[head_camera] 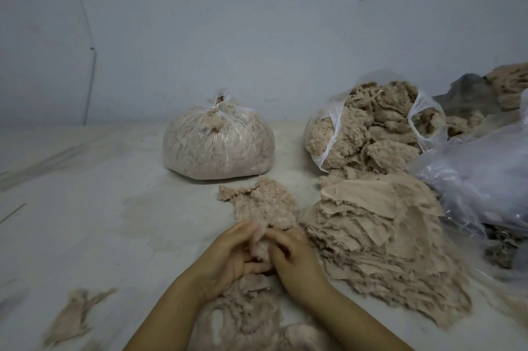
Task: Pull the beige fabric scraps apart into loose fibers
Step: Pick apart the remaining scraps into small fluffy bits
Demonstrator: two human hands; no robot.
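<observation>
My left hand (228,259) and my right hand (297,260) meet low in the middle of the view, both gripping one small beige fabric scrap (260,246) between curled fingers. Just beyond them lies a fluffy heap of loose fibers (264,202). More loose fibers (248,319) lie under my forearms near the bottom edge. To the right sits a thick stack of flat beige fabric scraps (380,236) with frayed edges.
A tied clear bag of fibers (218,145) stands at the back centre. An open plastic bag (368,127) of beige material lies back right, with loose clear plastic (483,173) at the right edge. A stray scrap (77,313) lies at the lower left on the white surface (100,207).
</observation>
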